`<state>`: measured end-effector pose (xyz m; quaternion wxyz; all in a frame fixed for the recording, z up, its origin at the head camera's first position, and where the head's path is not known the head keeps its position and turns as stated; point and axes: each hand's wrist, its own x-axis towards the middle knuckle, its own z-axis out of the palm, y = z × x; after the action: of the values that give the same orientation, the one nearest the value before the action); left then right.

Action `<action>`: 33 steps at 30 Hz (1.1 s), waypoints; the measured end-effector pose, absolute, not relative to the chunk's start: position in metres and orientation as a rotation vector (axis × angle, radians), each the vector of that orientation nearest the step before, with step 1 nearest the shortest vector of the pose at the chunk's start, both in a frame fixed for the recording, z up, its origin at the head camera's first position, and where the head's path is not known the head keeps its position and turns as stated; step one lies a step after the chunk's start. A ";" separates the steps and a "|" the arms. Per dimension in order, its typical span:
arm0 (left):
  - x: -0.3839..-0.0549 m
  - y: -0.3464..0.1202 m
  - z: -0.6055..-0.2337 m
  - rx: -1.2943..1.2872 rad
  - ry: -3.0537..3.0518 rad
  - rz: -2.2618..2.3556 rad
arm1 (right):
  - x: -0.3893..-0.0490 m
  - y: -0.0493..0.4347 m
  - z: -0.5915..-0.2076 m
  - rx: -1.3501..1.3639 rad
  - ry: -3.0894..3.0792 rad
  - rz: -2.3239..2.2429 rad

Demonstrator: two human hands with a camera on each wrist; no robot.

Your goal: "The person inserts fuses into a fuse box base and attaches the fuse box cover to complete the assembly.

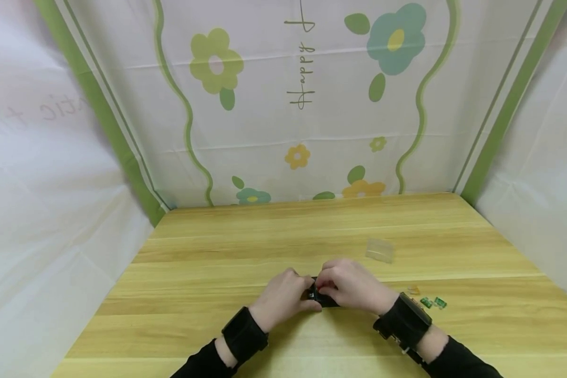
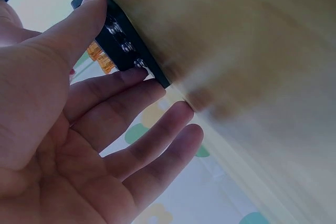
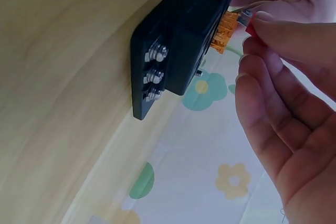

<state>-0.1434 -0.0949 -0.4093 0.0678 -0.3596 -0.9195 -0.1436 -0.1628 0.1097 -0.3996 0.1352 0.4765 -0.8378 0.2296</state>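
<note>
A black fuse box point(image 3: 181, 40) with metal screw terminals point(image 3: 154, 77) along its edge lies on the wooden table. My left hand point(image 1: 283, 296) grips it between thumb and fingertips at opposite edges; two other fingers stretch past it in the left wrist view. Orange blade fuses point(image 3: 223, 32) stand up from its top. Between thumb and forefinger, my right hand point(image 1: 352, 283) pinches a small red blade fuse point(image 3: 251, 29), its metal prongs close beside the orange fuses. From the head, both hands hide most of the box point(image 1: 329, 301).
A clear plastic cover point(image 1: 379, 251) lies on the table point(image 1: 208, 252) beyond my right hand. Right of that hand are loose green fuses point(image 1: 426, 302) and orange fuses point(image 1: 413, 290). A flower-printed cloth point(image 1: 264, 121) hangs behind the table's far edge, with white cloth at both sides.
</note>
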 end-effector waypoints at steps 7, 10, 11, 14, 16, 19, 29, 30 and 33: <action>-0.144 -0.095 -0.410 -1.089 -2.775 -0.471 | -0.161 0.108 -0.400 1.402 -2.483 0.666; -0.144 -0.095 -0.410 -1.086 -2.778 -0.481 | -0.160 0.108 -0.400 1.397 -2.522 0.673; -0.144 -0.095 -0.410 -1.087 -2.777 -0.481 | -0.160 0.108 -0.400 1.396 -2.532 0.676; -0.144 -0.095 -0.411 -1.087 -2.772 -0.473 | -0.160 0.108 -0.401 1.403 -2.537 0.671; -0.144 -0.095 -0.411 -1.087 -2.767 -0.466 | -0.160 0.108 -0.401 1.407 -2.535 0.669; -0.144 -0.095 -0.411 -1.087 -2.762 -0.459 | -0.160 0.107 -0.401 1.411 -2.534 0.664; -0.144 -0.095 -0.411 -1.100 -2.759 -0.467 | -0.158 0.107 -0.400 1.420 -2.534 0.637; -0.144 -0.095 -0.411 -1.102 -2.757 -0.470 | -0.158 0.107 -0.400 1.424 -2.525 0.636; -0.144 -0.095 -0.411 -1.106 -2.752 -0.473 | -0.159 0.107 -0.401 1.432 -2.507 0.633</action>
<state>-0.1439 -0.0951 -0.4112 0.0690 -0.3674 -0.9141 -0.1570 -0.1587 0.1072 -0.4006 0.0930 0.4823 -0.8445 0.2133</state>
